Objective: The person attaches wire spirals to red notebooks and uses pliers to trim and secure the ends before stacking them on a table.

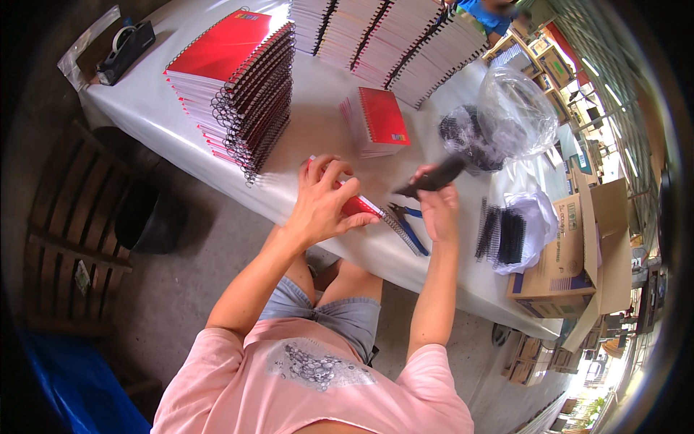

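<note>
My left hand (322, 199) is closed round a small red notebook (355, 205) at the table's near edge. A spiral wire coil (394, 228) runs along the notebook's edge and sticks out past its lower right end. My right hand (439, 206) is raised to the right of it, fingers closed on a dark flat object (437, 177); motion blurs it, so its kind cannot be made out. Just left of that hand, pliers with blue handles (414, 237) lie on the table. Behind both hands sits a short stack of red notebooks (382, 116).
A tall stack of spiral-bound red notebooks (217, 50) stands at left, with long rows of page blocks (376, 40) behind. At right are a clear plastic bag (517, 108), black coils (512, 235) on white plastic and an open cardboard box (557, 253). A tape dispenser (126, 54) sits far left.
</note>
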`<state>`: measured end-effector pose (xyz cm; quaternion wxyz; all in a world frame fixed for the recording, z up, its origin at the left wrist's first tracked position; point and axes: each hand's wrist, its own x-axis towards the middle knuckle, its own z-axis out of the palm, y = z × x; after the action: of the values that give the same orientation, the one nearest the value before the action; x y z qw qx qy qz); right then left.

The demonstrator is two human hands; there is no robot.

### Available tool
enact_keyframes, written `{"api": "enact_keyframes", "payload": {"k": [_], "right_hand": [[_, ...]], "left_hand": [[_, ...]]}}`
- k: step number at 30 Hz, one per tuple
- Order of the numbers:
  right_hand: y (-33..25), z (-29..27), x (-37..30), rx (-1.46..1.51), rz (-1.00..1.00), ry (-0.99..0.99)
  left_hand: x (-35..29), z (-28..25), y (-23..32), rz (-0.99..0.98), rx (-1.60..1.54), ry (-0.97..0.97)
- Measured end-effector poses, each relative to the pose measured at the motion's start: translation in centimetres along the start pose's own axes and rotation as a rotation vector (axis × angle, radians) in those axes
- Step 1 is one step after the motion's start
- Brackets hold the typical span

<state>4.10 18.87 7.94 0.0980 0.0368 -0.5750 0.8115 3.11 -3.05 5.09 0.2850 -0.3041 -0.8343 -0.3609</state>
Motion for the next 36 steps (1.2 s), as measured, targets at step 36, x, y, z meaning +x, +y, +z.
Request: {"api": "enact_keyframes", "payload": {"k": [36], "right_hand": [[-0.8, 1.7, -2.5, -0.383, -0.016, -0.366]], "left_hand": [[0.7, 0.0, -0.3, 0.026, -0.107, -0.028]]}}
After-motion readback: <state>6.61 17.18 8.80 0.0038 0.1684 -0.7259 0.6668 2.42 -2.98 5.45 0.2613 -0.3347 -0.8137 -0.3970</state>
